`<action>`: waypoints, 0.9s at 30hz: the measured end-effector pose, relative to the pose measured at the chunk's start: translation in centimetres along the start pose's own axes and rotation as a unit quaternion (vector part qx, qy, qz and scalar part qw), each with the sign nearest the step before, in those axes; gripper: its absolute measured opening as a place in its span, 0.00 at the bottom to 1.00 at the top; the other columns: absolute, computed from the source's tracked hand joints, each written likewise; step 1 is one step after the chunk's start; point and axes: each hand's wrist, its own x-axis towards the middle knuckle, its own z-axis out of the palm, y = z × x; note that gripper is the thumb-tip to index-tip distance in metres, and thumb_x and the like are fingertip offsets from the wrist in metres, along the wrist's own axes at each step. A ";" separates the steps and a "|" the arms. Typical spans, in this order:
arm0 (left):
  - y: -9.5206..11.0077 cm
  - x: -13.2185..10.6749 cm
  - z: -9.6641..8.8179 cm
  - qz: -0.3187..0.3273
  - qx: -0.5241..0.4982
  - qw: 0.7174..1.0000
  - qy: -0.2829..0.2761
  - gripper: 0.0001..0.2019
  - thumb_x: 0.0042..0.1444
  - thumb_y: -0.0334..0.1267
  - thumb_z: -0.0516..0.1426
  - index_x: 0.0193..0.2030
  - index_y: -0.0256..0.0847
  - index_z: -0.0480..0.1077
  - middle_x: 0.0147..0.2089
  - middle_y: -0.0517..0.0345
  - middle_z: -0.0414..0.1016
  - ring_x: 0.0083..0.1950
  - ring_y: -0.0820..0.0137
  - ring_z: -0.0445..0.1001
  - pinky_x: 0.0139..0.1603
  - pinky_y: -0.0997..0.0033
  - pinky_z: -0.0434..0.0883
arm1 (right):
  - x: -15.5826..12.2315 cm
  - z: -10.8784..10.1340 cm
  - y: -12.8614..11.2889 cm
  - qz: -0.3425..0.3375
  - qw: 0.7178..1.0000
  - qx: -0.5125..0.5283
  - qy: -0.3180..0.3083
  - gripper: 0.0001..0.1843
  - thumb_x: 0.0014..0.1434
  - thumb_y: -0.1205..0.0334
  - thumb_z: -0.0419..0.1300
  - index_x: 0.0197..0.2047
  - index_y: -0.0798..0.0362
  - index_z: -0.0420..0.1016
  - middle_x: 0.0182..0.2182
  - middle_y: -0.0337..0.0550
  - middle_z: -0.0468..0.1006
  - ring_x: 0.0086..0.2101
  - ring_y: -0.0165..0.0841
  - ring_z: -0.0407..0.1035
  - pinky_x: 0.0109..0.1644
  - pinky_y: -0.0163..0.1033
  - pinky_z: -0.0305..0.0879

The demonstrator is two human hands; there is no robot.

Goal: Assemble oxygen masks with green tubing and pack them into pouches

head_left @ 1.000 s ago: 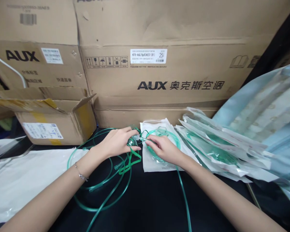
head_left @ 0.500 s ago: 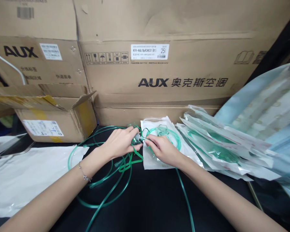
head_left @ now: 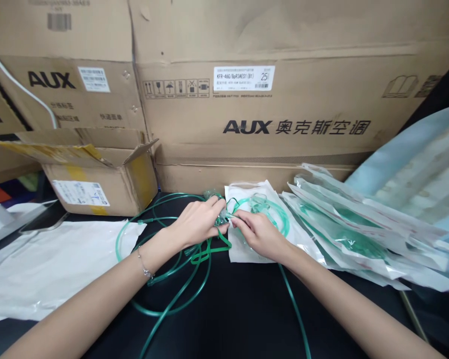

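Observation:
My left hand [head_left: 202, 222] is closed around a clear green oxygen mask [head_left: 222, 218], mostly hidden by the fingers. Thumb and fingers of my right hand [head_left: 260, 233] pinch a tube end against the mask's connector; whether the tube is seated on it I cannot tell. Green tubing [head_left: 296, 306] shows below my right wrist and runs to the front. A green elastic strap [head_left: 211, 254] dangles under my left hand. Loops of green tubing [head_left: 168, 313] lie around and beneath my left forearm. Behind my right hand, a white pouch [head_left: 241, 254] has another mask with coiled tubing on it.
Packaged masks in pouches [head_left: 353, 234] are stacked at the right. A white plastic bag [head_left: 71, 264] lies at the left, near a phone [head_left: 45, 217]. An open carton [head_left: 130, 187] stands behind it. Large AUX cartons [head_left: 307, 104] wall off the back. Light blue fabric [head_left: 392, 159] is at the far right.
The whole view has shifted, so everything sits slightly further right. Both hands keep their grip on the mask and tube, with little visible movement between them.

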 end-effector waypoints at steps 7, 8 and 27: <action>0.3 0.0 0.3 -0.003 -0.028 0.999 0.020 0.16 0.57 0.48 0.47 0.44 0.38 0.60 0.40 0.51 0.69 0.34 0.63 0.73 0.28 0.68 0.65 | 0.3 -0.4 -0.1 0.038 0.996 0.081 0.004 0.15 0.59 0.60 0.48 0.21 0.53 0.56 0.17 0.33 0.57 0.20 0.26 0.52 0.25 0.33 0.49; 0.3 0.0 0.3 -0.003 -0.026 0.999 0.023 0.16 0.57 0.48 0.46 0.44 0.38 0.60 0.40 0.52 0.69 0.34 0.63 0.72 0.28 0.68 0.65 | 0.3 -0.4 -0.1 0.050 0.992 0.112 -0.002 0.15 0.59 0.59 0.48 0.22 0.53 0.57 0.17 0.32 0.56 0.19 0.25 0.51 0.24 0.32 0.48; -0.8 0.3 -0.5 0.042 -0.070 0.993 0.085 0.26 0.51 0.51 0.55 0.53 0.39 0.56 0.48 0.48 0.62 0.49 0.59 0.66 0.46 0.59 0.67 | 0.5 -0.8 0.2 0.149 0.923 0.353 -0.044 0.14 0.57 0.51 0.51 0.28 0.53 0.61 0.14 0.27 0.52 0.14 0.21 0.44 0.16 0.29 0.39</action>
